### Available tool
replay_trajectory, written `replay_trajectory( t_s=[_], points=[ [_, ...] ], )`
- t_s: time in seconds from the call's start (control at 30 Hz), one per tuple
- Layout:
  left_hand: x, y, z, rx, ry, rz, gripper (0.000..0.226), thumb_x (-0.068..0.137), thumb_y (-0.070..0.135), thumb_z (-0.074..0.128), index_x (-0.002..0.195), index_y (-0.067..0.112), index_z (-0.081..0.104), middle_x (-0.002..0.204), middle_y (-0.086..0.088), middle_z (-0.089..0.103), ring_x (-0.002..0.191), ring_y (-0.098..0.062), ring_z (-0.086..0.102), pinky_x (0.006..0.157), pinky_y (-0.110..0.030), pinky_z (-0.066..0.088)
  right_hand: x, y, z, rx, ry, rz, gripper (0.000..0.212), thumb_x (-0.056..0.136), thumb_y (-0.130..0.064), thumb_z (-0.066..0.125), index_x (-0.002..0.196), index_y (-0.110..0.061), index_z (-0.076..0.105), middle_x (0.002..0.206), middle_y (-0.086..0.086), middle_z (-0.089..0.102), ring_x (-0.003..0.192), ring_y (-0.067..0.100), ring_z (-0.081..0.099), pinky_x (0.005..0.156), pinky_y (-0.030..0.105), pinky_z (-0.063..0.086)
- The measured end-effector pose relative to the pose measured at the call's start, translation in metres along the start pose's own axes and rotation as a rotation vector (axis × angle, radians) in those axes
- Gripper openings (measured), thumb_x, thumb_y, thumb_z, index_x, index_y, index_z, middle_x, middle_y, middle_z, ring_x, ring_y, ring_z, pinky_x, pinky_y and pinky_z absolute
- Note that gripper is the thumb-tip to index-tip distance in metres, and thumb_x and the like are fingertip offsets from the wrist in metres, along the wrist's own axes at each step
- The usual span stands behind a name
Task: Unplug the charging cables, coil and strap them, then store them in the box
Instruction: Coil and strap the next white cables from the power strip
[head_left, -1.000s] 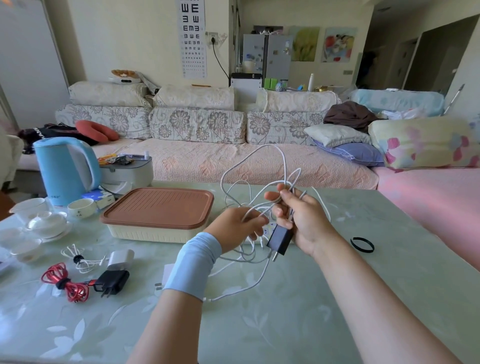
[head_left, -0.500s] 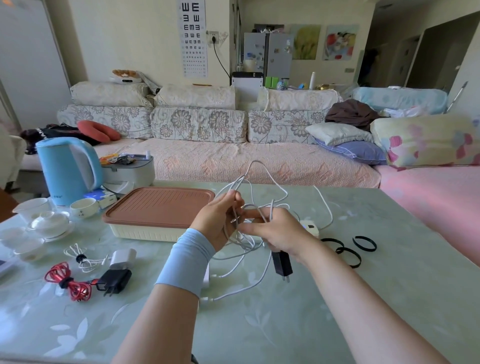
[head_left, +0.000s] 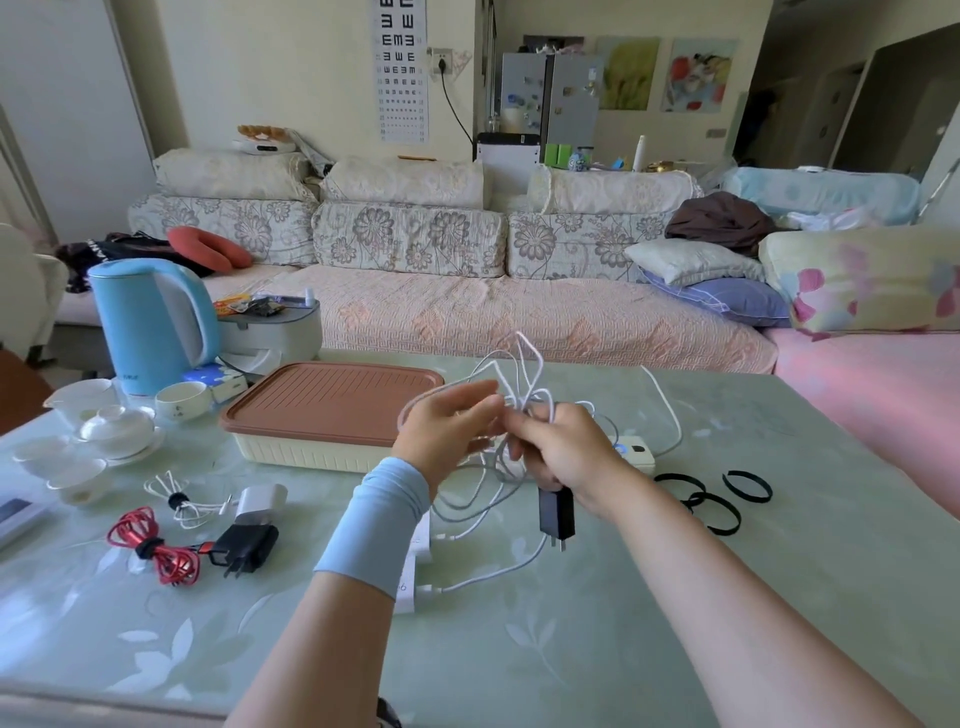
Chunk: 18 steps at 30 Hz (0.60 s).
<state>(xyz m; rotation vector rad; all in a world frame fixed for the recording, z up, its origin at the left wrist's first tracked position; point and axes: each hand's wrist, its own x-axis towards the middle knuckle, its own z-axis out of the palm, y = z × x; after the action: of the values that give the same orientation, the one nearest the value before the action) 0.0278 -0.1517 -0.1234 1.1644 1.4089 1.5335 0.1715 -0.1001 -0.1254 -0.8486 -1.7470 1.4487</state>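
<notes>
At table centre, my right hand (head_left: 566, 452) grips the half-coiled white cable (head_left: 524, 374); my left hand's (head_left: 447, 431) hold I cannot tell. Two strapped cables (head_left: 150, 543) wait at nine o'clock, straps (head_left: 675, 477) at three, closed box (head_left: 301, 452) at eleven.

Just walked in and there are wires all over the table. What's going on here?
A person is coiling a white cable above the table. The right hand grips the bundle, with a black charger hanging below it, and the left hand pinches the loops. No strap is on it yet; the black straps lie on the table to the right. A red cable lies coiled and strapped at the left. The box has its lid on.
</notes>
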Motion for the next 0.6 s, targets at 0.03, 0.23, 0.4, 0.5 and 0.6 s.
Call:
replay_trajectory(
  t_s=[0.03, 0.23, 0.4, 0.5, 0.6],
  points=[
    [0.001, -0.003, -0.006, 0.127, 0.074, 0.095, 0.024, 0.085, 0.019, 0.072, 0.110, 0.017, 0.071, 0.089, 0.005, 0.073, 0.078, -0.007, 0.068, 0.083, -0.026, 0.056, 0.001, -0.001, -0.003, 0.100, 0.010, 0.020, 0.035, 0.099, -0.022, 0.056, 0.069, -0.005, 0.060, 0.042, -0.002, 0.047, 0.030, 0.009, 0.025, 0.039, 0.017, 0.015],
    [-0.012, -0.013, -0.025, 0.326, -0.085, -0.070, 0.007, 0.093, 0.008, 0.060, 0.091, 0.005, 0.066, 0.079, -0.010, 0.071, 0.061, -0.024, 0.068, 0.067, -0.040, 0.060, 0.011, 0.003, -0.018, 0.427, 0.000, 0.158, 0.023, 0.102, -0.018, 0.049, 0.087, -0.006, 0.062, 0.065, 0.002, 0.054, 0.031, 0.007, 0.029, 0.036, 0.015, 0.018],
    [-0.014, -0.006, -0.017, 0.035, -0.079, -0.068, 0.019, 0.095, 0.013, 0.057, 0.091, 0.000, 0.070, 0.065, -0.007, 0.059, 0.046, -0.020, 0.054, 0.046, -0.025, 0.047, 0.013, 0.000, -0.019, 0.540, -0.008, 0.210, 0.024, 0.102, -0.019, 0.045, 0.087, -0.009, 0.060, 0.065, 0.000, 0.053, 0.031, 0.006, 0.029, 0.031, 0.017, 0.020],
    [-0.015, -0.003, -0.012, -0.295, -0.180, -0.154, 0.033, 0.098, 0.027, 0.049, 0.097, -0.001, 0.065, 0.072, -0.011, 0.061, 0.059, -0.024, 0.061, 0.059, -0.029, 0.055, 0.013, -0.003, -0.022, 0.477, -0.002, 0.243, 0.023, 0.102, -0.018, 0.045, 0.088, -0.008, 0.061, 0.065, 0.001, 0.054, 0.032, 0.007, 0.030, 0.032, 0.017, 0.020],
    [-0.018, -0.010, -0.011, -0.254, -0.286, -0.169, 0.035, 0.103, 0.018, 0.037, 0.106, -0.004, 0.064, 0.084, -0.013, 0.061, 0.069, -0.028, 0.065, 0.068, -0.031, 0.056, 0.011, -0.004, -0.026, 0.500, -0.055, 0.272, 0.024, 0.101, -0.015, 0.041, 0.084, -0.008, 0.056, 0.063, 0.002, 0.050, 0.032, 0.007, 0.030, 0.032, 0.017, 0.019]
  ],
)
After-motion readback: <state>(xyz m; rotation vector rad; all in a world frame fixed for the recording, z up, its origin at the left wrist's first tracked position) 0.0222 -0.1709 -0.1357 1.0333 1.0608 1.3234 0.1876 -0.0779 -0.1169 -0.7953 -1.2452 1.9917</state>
